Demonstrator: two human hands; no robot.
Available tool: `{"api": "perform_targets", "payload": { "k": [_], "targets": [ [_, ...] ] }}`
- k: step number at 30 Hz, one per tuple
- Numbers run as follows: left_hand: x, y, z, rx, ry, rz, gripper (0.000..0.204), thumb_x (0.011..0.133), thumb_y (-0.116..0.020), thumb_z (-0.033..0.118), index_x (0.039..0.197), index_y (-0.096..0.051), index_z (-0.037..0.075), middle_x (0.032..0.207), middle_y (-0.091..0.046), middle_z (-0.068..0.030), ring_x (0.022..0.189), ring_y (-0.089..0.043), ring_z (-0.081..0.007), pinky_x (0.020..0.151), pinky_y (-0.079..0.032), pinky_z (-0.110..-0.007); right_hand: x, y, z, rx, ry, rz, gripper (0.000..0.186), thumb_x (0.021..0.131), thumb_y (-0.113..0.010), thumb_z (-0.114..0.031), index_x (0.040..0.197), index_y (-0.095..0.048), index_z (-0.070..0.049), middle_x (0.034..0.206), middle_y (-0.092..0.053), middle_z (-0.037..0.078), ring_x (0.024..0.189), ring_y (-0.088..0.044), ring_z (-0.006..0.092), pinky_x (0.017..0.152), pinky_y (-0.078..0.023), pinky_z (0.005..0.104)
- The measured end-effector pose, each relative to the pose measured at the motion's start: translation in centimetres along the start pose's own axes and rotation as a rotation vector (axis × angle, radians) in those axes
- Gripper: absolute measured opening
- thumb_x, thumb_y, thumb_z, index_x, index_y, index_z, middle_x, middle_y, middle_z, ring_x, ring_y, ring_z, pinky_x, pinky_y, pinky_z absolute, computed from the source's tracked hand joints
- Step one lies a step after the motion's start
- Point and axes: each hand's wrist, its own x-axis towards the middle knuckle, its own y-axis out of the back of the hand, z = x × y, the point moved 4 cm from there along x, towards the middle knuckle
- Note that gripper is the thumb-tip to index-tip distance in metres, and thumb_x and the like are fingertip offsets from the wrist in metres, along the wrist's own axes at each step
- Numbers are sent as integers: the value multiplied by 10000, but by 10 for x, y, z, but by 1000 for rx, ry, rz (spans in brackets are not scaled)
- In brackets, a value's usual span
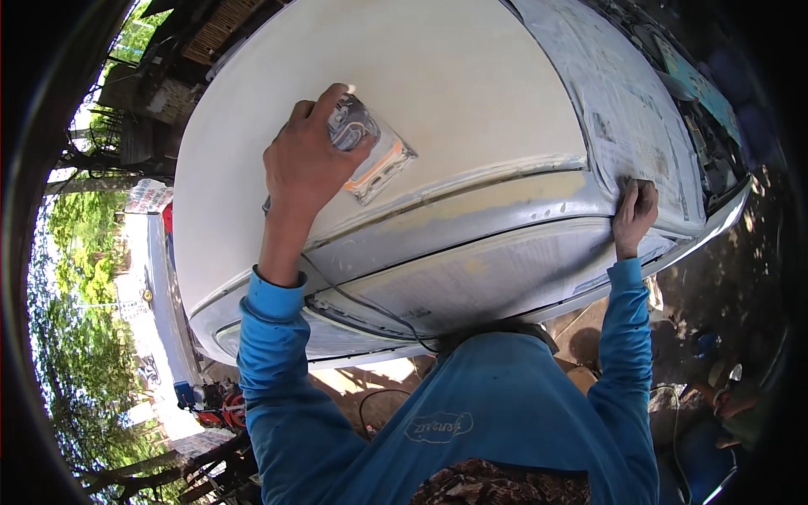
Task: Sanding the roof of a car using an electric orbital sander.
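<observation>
- One sanding block, flat and grey with an orange stripe, lies on the white car panel, left of middle.
- One left hand presses it, fingers curled over it.
- One right hand rests, fingers bent, on newspaper, far right.

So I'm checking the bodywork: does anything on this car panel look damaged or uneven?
Yes. A patchy yellowish-grey filler strip runs along the car panel seam, unlike the even white above. The left hand presses a sanding block there; the right hand rests on taped newspaper.
</observation>
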Motion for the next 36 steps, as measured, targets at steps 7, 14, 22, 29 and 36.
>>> {"api": "perform_targets", "payload": {
  "k": [7, 14, 22, 29, 36],
  "targets": [
    [20, -10, 33, 22, -53, 26, 658, 752, -820, 446, 1337, -605, 231, 1048, -680, -90, 870, -735, -274, 692, -607, -409, -2, -2, 6, 4, 10, -19, 218, 987, -590, -129, 839, -558, 28, 792, -546, 148, 758, -508, 293, 733, -433, 378],
    [61, -26, -14, 105, 54, 42, 698, 769, -785, 526, 1372, -590, 234, 1041, -692, -106, 891, -739, -294, 742, -614, -437, -2, 0, 7, 43, -31, -28, 225, 990, -581, -150, 854, -576, 29, 793, -550, 173, 772, -515, 335, 729, -426, 405],
    [29, -16, -85, 124, 176, 25, 708, 775, -782, 527, 1383, -579, 224, 1040, -693, -111, 956, -726, -301, 790, -598, -441, -1, 0, 6, 23, -6, -6, 232, 1005, -572, -163, 873, -594, 26, 786, -542, 160, 740, -510, 314, 714, -425, 397],
    [-30, 9, -138, 79, 262, 20, 669, 791, -793, 464, 1370, -586, 200, 1077, -703, -117, 953, -720, -309, 800, -579, -445, -1, 1, 1, 5, -5, -35, 241, 1016, -573, -150, 866, -606, 35, 805, -580, 150, 736, -527, 280, 717, -437, 378],
    [-50, 28, -148, 24, 180, 84, 615, 771, -829, 361, 1322, -626, 179, 1083, -712, -111, 956, -719, -310, 813, -581, -436, -1, -1, 0, -1, 4, -37, 242, 1015, -562, -160, 872, -602, 32, 811, -576, 157, 764, -521, 309, 740, -434, 394]
  ]
}}
